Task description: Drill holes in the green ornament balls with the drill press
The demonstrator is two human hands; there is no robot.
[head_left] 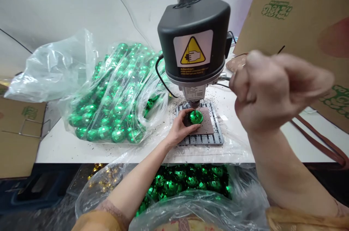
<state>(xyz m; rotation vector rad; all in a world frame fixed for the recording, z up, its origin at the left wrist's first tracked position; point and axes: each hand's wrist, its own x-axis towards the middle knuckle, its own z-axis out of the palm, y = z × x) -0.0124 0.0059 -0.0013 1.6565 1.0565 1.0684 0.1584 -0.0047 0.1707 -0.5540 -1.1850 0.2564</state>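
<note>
A shiny green faceted ball (196,117) sits on a square pinkish-brown pad (207,128) under the bit of a small black bench drill press (194,27). My left hand (180,126) pinches the ball from the left, thumb in front and fingers behind, close to the bit. The bit appears to meet the top of the ball. My right hand (263,91) is raised at the right, closed around the drill press's lever (225,77). Only a short metal piece of that lever shows beside the fist. The pad lies on a grooved grey metal base (218,138).
A clear plastic bag (109,96) full of green faceted balls lies on the white table (65,151) at left. Below its front edge, another open bag holds green balls (188,182). Cardboard boxes (302,16) stand at the sides. Dark shavings, a cable and brown straps (321,140) lie around.
</note>
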